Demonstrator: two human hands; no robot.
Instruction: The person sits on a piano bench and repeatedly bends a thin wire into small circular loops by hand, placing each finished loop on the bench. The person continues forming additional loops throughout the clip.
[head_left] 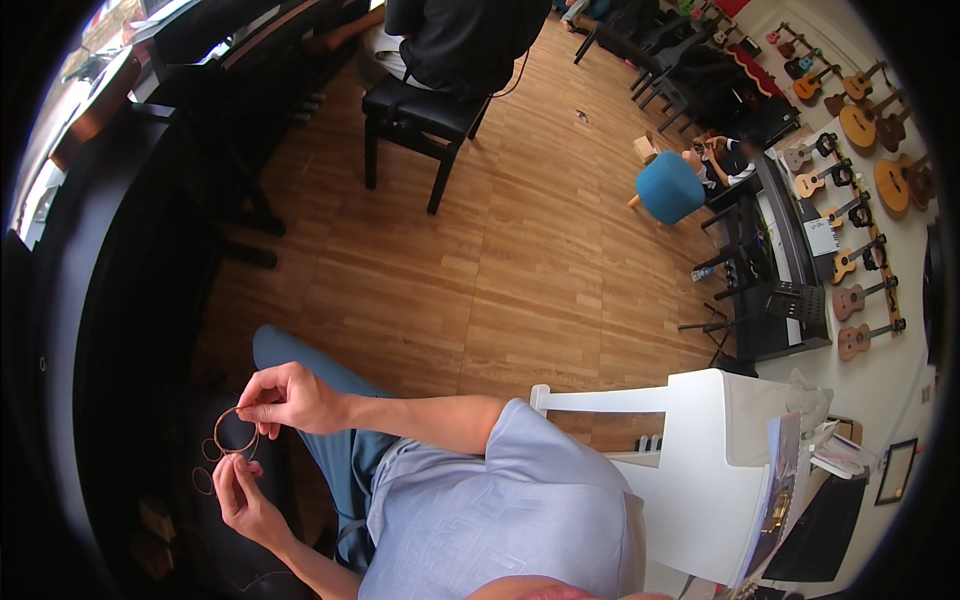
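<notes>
A thin copper-coloured wire (217,430), coiled into one larger loop and a few smaller ones, hangs between my two hands at the lower left. My right hand (300,400) is the upper one; its thumb and fingers pinch the top of the larger loop. Below it, my left hand (247,505) pinches the coil's lower part between thumb and fingertips. The wire looks like an instrument string, and where its ends lie I cannot tell. Behind the coil it is dark, and what lies under my hands is hard to make out.
Black piano-like furniture (130,190) runs along the left. Ahead, a person in black (465,45) sits on a black bench (425,110). A blue stool (670,188) stands farther off, near another person. A white piano (700,425) is at my right; guitars and ukuleles (858,128) hang on the wall.
</notes>
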